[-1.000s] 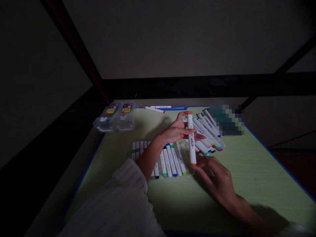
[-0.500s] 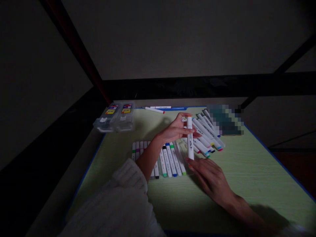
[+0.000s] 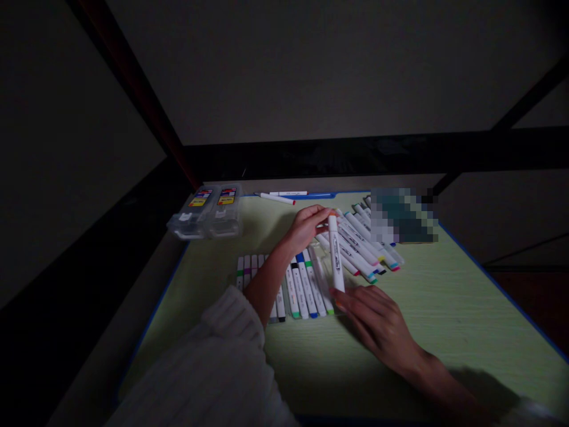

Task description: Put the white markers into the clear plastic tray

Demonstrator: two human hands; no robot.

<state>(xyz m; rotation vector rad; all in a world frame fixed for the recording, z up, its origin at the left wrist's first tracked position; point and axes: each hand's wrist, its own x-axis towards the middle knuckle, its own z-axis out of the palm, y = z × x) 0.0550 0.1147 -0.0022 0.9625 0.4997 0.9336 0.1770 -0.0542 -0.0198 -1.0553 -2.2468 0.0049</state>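
A white marker [image 3: 335,255] with an orange end lies low over the green table [image 3: 444,308], held at both ends. My left hand [image 3: 306,225] pinches its far end. My right hand [image 3: 377,323] has its fingertips on the near, orange end. The marker sits at the right edge of a neat row of markers [image 3: 293,287] with coloured caps. My left forearm, in a white knitted sleeve [image 3: 222,356], crosses over part of that row.
A loose fan of several markers [image 3: 367,246] lies just right of the held one. Two clear plastic cases [image 3: 207,210] stand at the table's back left corner. Two more pens [image 3: 280,196] lie along the back edge. A blurred dark object [image 3: 402,216] sits at the back right.
The marker has come down from a raised position to the right end of the row, moving slightly left. Both hands followed it down and kept hold of its ends.
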